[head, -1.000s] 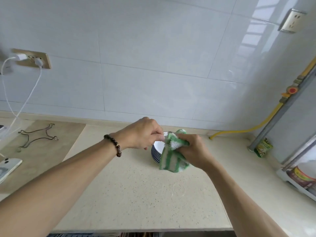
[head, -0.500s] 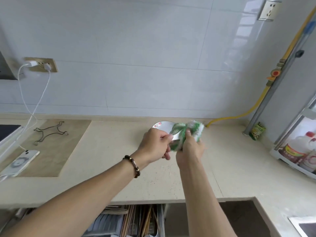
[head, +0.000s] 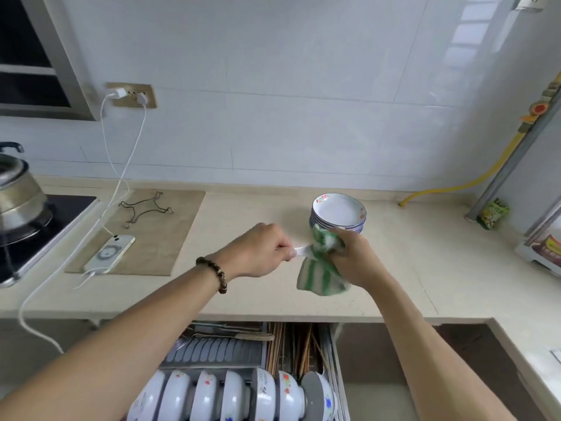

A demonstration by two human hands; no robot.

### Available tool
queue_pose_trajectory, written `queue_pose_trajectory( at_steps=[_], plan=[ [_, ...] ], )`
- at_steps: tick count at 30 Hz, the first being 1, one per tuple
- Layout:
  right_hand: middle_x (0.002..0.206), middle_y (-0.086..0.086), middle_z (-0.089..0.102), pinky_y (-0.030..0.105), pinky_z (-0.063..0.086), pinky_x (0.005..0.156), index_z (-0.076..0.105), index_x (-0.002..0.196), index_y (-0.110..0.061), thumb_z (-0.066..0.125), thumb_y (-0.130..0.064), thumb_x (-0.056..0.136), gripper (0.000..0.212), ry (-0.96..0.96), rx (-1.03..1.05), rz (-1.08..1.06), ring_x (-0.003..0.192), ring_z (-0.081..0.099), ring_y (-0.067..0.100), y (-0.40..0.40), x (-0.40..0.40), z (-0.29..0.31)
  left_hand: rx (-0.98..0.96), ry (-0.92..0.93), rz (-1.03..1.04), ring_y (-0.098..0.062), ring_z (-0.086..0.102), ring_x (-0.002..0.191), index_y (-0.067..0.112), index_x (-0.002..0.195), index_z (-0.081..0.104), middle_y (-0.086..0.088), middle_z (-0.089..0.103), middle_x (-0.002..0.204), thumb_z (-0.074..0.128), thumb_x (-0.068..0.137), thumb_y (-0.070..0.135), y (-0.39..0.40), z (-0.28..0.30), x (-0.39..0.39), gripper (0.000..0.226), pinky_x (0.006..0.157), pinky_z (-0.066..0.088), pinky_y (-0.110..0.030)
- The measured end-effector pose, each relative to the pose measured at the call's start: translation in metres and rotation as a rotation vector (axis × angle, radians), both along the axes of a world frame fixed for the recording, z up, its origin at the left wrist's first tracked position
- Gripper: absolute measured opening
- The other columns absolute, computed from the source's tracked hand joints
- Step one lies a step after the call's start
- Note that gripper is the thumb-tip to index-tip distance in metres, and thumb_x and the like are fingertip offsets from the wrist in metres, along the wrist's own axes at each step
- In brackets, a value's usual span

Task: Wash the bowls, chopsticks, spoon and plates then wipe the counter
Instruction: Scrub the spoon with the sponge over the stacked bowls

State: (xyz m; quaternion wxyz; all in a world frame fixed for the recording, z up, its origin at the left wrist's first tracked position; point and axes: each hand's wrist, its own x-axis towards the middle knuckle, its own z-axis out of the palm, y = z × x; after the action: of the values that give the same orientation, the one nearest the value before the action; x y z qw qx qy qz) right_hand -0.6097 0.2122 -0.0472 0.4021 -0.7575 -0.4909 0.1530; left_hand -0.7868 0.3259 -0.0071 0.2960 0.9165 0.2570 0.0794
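Head view. The left hand (head: 261, 250) is curled, its fingers pinching the white handle of the spoon (head: 300, 251) above the middle of the desk (head: 249, 287). The right hand (head: 353, 256) is closed around a green-and-white striped cloth (head: 318, 268), which is wrapped over the far end of the spoon; the spoon's bowl is hidden inside the cloth. The cloth's loose end hangs below the right hand. A dark bead bracelet (head: 214, 273) sits on the left wrist.

A stack of plates (head: 338, 212), white with a blue rim and small red marks, stands on the desk just beyond the right hand, near the wall. Below the near edge of the desk an open drawer (head: 329, 354) holds a row of white bowls (head: 230, 396) set on edge, with chopsticks (head: 291, 344) in a compartment behind them.

On the left of the desk a white phone (head: 110, 253) lies on a tan mat, connected to a white cable (head: 100, 220) that runs to a wall socket (head: 132, 94). A wire trivet (head: 144, 208) lies on the same mat. A metal kettle (head: 18, 189) stands on the hob at far left.

At far right a green packet (head: 493, 212) and a labelled container (head: 546, 247) carry printing too small to read
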Motion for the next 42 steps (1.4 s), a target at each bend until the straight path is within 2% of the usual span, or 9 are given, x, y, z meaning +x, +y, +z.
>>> queue_pose_trajectory(
  at_steps=[3, 8, 12, 15, 20, 22, 27, 38, 42],
  plan=[
    [0.094, 0.004, 0.071, 0.021, 0.043, 0.066, 0.074, 0.111, -0.013, 0.053, 0.013, 0.078, 0.047, -0.254, 0.036, 0.017, 0.080, 0.057, 0.020, 0.013, -0.051, -0.019, -0.082, 0.032, -0.007, -0.009, 0.040, 0.044, 0.007, 0.072, 0.065, 0.004, 0.046, 0.054, 0.060, 0.100, 0.022, 0.027, -0.012, -0.042, 0.033, 0.048, 0.034, -0.021],
    [0.076, -0.011, 0.066, 0.014, 0.047, 0.066, 0.069, 0.089, -0.020, 0.060, 0.011, 0.087, 0.033, 0.267, 0.322, -0.306, 0.065, 0.058, -0.005, 0.047, -0.142, -0.040, -0.555, -0.201, 0.116, -0.011, 0.051, 0.041, -0.001, 0.079, 0.069, 0.002, 0.056, 0.053, 0.056, 0.103, 0.014, 0.053, -0.062, -0.115, 0.031, 0.044, 0.038, -0.019],
    [0.078, -0.002, 0.068, 0.031, 0.052, 0.069, 0.068, 0.083, -0.017, 0.066, -0.014, 0.096, 0.013, 0.684, 0.436, -0.839, 0.072, 0.063, 0.013, 0.086, -0.213, -0.072, -0.715, -0.260, 0.251, -0.013, 0.059, 0.041, -0.005, 0.074, 0.066, -0.003, 0.060, 0.057, 0.054, 0.104, 0.015, 0.037, -0.095, -0.151, 0.038, 0.043, 0.039, -0.018],
    [0.078, 0.005, 0.068, 0.035, 0.050, 0.065, 0.066, 0.083, -0.013, 0.066, -0.019, 0.097, 0.015, 0.906, 0.417, -0.927, 0.069, 0.061, 0.020, 0.103, -0.245, -0.094, -0.742, -0.247, 0.337, -0.016, 0.063, 0.045, 0.006, 0.063, 0.061, -0.003, 0.061, 0.055, 0.053, 0.104, 0.016, 0.042, -0.108, -0.175, 0.043, 0.044, 0.042, -0.018],
    [0.076, -0.001, 0.062, 0.024, 0.046, 0.060, 0.064, 0.081, -0.018, 0.054, -0.004, 0.098, 0.025, 0.318, -0.240, -0.304, 0.073, 0.059, 0.019, 0.084, -0.265, -0.120, -0.491, 0.045, 0.183, -0.005, 0.054, 0.035, -0.009, 0.070, 0.061, 0.006, 0.052, 0.044, 0.053, 0.104, 0.018, 0.084, -0.128, -0.233, 0.044, 0.047, 0.041, -0.012],
    [0.091, 0.002, 0.068, 0.024, 0.051, 0.065, 0.069, 0.110, -0.029, 0.049, 0.001, 0.096, 0.039, 0.066, -0.444, -0.120, 0.080, 0.064, 0.019, 0.080, -0.269, -0.128, -0.446, 0.139, 0.106, -0.004, 0.054, 0.035, -0.006, 0.073, 0.062, -0.009, 0.051, 0.057, 0.053, 0.104, 0.021, 0.092, -0.139, -0.252, 0.042, 0.045, 0.039, -0.011],
    [0.108, 0.015, 0.070, 0.035, 0.049, 0.066, 0.061, 0.135, -0.017, 0.056, -0.003, 0.094, 0.044, -0.442, -0.512, 0.071, 0.086, 0.067, 0.036, 0.099, -0.306, -0.157, -0.511, 0.178, 0.230, -0.013, 0.063, 0.044, 0.008, 0.061, 0.051, 0.007, 0.056, 0.047, 0.049, 0.105, 0.024, 0.098, -0.192, -0.297, 0.047, 0.057, 0.048, -0.028],
    [0.072, -0.008, 0.064, 0.018, 0.040, 0.047, 0.060, 0.097, -0.028, 0.054, -0.009, 0.098, 0.020, 0.101, -0.508, -0.106, 0.062, 0.059, 0.009, 0.138, -0.358, -0.247, -0.878, -0.044, 1.109, -0.016, 0.055, 0.037, 0.000, 0.081, 0.063, -0.007, 0.059, 0.056, 0.050, 0.105, 0.019, 0.162, -0.352, -0.345, 0.033, 0.043, 0.041, -0.022],
    [0.077, -0.003, 0.065, 0.036, 0.053, 0.061, 0.061, 0.095, -0.026, 0.054, -0.008, 0.097, 0.019, 0.134, -0.549, -0.109, 0.070, 0.064, 0.018, 0.155, -0.358, -0.282, -0.985, -0.145, 1.245, -0.018, 0.053, 0.038, 0.002, 0.072, 0.056, -0.006, 0.056, 0.046, 0.052, 0.105, 0.019, 0.196, -0.397, -0.331, 0.037, 0.038, 0.040, -0.020]
  ],
)
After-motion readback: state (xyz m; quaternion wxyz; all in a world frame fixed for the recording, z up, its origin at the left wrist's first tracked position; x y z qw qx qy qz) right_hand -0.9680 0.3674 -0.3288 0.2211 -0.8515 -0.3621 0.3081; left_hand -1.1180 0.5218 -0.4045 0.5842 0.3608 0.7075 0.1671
